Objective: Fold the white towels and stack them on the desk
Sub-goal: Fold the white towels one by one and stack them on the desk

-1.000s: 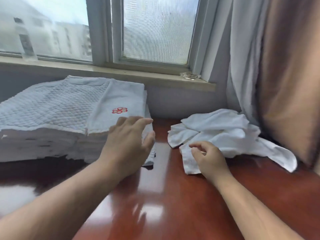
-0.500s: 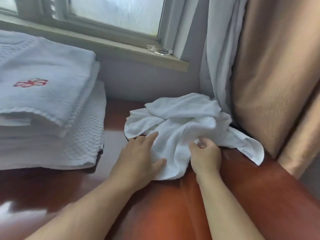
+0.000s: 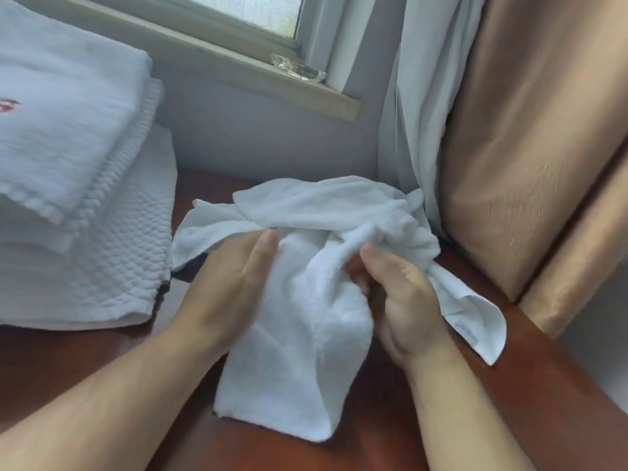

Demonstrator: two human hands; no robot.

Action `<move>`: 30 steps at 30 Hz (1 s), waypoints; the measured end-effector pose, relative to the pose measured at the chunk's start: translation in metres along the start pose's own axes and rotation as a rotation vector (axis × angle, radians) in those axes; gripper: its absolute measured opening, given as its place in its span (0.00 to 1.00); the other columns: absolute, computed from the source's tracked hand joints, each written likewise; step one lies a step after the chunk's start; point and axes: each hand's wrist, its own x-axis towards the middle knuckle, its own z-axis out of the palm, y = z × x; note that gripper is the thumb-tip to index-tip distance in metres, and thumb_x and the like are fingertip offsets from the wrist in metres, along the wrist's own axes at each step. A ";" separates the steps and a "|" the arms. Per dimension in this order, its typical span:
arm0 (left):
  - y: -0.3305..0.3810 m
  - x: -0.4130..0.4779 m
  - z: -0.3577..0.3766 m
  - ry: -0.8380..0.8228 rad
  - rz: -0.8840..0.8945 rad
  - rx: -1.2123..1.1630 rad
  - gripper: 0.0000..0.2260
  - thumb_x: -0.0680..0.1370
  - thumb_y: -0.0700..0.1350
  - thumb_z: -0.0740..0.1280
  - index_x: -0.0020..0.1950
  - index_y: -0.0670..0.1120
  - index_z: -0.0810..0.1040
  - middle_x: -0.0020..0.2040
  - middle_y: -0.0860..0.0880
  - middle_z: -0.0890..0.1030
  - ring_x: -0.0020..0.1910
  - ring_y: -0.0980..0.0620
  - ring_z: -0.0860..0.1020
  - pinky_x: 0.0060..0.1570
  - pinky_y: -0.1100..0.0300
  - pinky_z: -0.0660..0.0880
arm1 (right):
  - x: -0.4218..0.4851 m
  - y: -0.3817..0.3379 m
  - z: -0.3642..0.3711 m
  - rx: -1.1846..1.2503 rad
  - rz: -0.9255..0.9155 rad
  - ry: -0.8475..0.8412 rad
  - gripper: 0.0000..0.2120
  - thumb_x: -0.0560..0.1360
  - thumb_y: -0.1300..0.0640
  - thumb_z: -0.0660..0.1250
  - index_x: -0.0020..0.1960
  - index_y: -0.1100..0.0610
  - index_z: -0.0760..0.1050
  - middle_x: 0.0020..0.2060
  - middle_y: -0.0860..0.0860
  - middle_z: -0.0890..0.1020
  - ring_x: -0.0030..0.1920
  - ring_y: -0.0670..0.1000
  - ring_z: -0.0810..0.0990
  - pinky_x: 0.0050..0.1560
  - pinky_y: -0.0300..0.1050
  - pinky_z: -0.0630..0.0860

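A crumpled white towel (image 3: 292,351) lies on the red-brown desk (image 3: 509,385) in the middle of the view, bunched at the top with one length hanging toward me. My left hand (image 3: 231,287) grips its left side, fingers tucked under a fold. My right hand (image 3: 397,294) pinches a bunch of the same cloth on its right side. A labelled corner (image 3: 475,328) of white cloth sticks out to the right of my right hand. A stack of folded white towels (image 3: 78,185) stands at the left, the top one bearing a red mark.
A window sill (image 3: 258,79) runs along the back wall with a small glass dish (image 3: 299,68) on it. A pale sheer curtain (image 3: 414,124) and a tan curtain (image 3: 530,147) hang at the right, close behind the crumpled towel.
Both hands have closed on the crumpled towel and drawn part of it toward me; a long fold now hangs between them. The view has moved closer and to the right.
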 end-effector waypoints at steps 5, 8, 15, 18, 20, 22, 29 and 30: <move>0.004 -0.002 -0.002 -0.196 0.020 0.208 0.33 0.76 0.73 0.47 0.60 0.52 0.79 0.58 0.55 0.81 0.61 0.53 0.76 0.63 0.43 0.72 | 0.001 -0.001 0.005 -0.520 -0.512 0.513 0.11 0.77 0.42 0.59 0.46 0.42 0.79 0.48 0.43 0.80 0.51 0.41 0.79 0.51 0.33 0.73; 0.004 -0.003 -0.002 -0.291 -0.030 0.301 0.33 0.70 0.78 0.41 0.62 0.62 0.69 0.60 0.61 0.75 0.66 0.53 0.65 0.63 0.49 0.62 | 0.006 0.006 0.003 -0.516 -0.259 0.286 0.24 0.77 0.34 0.53 0.54 0.43 0.83 0.53 0.38 0.84 0.58 0.38 0.79 0.62 0.39 0.74; 0.001 -0.003 0.005 -0.321 -0.046 0.446 0.39 0.68 0.80 0.38 0.74 0.69 0.62 0.78 0.57 0.62 0.76 0.52 0.56 0.70 0.44 0.55 | 0.063 0.007 0.000 -0.622 0.035 0.299 0.23 0.81 0.37 0.54 0.55 0.53 0.78 0.50 0.45 0.83 0.58 0.49 0.79 0.55 0.42 0.71; -0.002 -0.001 0.009 -0.336 0.001 0.535 0.41 0.67 0.82 0.41 0.78 0.69 0.54 0.81 0.55 0.54 0.79 0.55 0.49 0.73 0.44 0.51 | 0.084 0.004 -0.008 -0.522 0.084 0.228 0.18 0.82 0.43 0.59 0.58 0.58 0.68 0.48 0.46 0.77 0.51 0.47 0.77 0.54 0.45 0.72; -0.004 0.001 0.012 -0.357 0.023 0.615 0.43 0.65 0.84 0.43 0.77 0.69 0.52 0.82 0.53 0.51 0.79 0.53 0.46 0.74 0.44 0.49 | 0.089 0.000 -0.012 -0.511 0.122 0.230 0.17 0.79 0.44 0.63 0.58 0.56 0.66 0.47 0.48 0.76 0.48 0.48 0.77 0.50 0.45 0.74; -0.006 0.002 0.016 -0.380 0.041 0.717 0.44 0.63 0.84 0.47 0.76 0.69 0.50 0.82 0.50 0.49 0.79 0.51 0.46 0.74 0.44 0.50 | 0.094 -0.004 -0.011 -0.762 0.011 0.292 0.19 0.76 0.48 0.67 0.60 0.52 0.62 0.47 0.45 0.74 0.45 0.43 0.75 0.41 0.38 0.69; -0.013 0.004 0.021 -0.330 0.067 0.735 0.48 0.60 0.85 0.49 0.77 0.67 0.50 0.82 0.50 0.49 0.79 0.50 0.46 0.73 0.46 0.51 | 0.115 -0.023 -0.013 -1.245 -0.059 0.406 0.08 0.79 0.48 0.66 0.45 0.51 0.75 0.39 0.45 0.78 0.43 0.53 0.79 0.33 0.44 0.65; -0.013 0.004 0.020 -0.340 0.066 0.723 0.48 0.60 0.86 0.47 0.77 0.67 0.49 0.82 0.51 0.48 0.79 0.51 0.45 0.74 0.45 0.50 | 0.115 -0.023 -0.013 -1.231 -0.129 0.431 0.13 0.80 0.47 0.65 0.41 0.53 0.74 0.36 0.46 0.78 0.42 0.53 0.78 0.32 0.44 0.64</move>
